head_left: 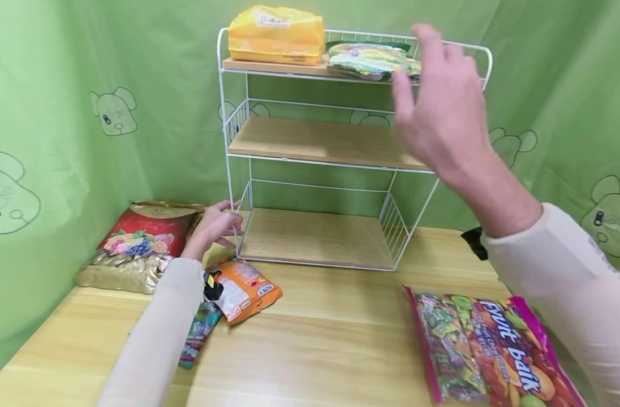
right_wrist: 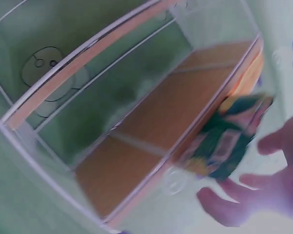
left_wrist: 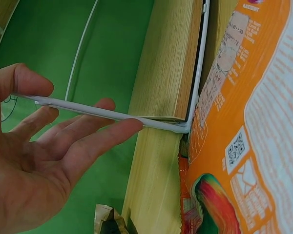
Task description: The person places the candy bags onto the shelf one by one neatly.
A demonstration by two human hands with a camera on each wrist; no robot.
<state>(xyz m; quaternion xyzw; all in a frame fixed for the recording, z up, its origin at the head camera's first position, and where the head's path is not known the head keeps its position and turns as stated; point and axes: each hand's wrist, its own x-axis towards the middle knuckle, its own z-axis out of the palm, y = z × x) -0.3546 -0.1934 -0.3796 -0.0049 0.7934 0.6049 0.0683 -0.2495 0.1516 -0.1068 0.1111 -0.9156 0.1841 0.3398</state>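
A white wire rack point(head_left: 310, 161) with wooden shelves stands at the back of the table. Its left front post point(left_wrist: 102, 112) runs between the thumb and fingers of my left hand point(head_left: 215, 226), which holds it near the bottom shelf. High on the right, my right hand point(head_left: 444, 107) has its fingers spread, beside a green packaged bag point(head_left: 368, 59) on the top shelf. In the right wrist view the fingertips come close to that bag point(right_wrist: 229, 136); whether one touches it I cannot tell. A yellow package point(head_left: 276, 37) sits left of it.
Left of the rack lies a red and gold bag point(head_left: 142, 243). An orange packet point(head_left: 246, 288) overlaps a teal packet point(head_left: 200, 333) in front of my left hand. A purple-edged fruit candy bag point(head_left: 493, 350) lies at front right. Green curtains point(head_left: 177, 113) enclose the table.
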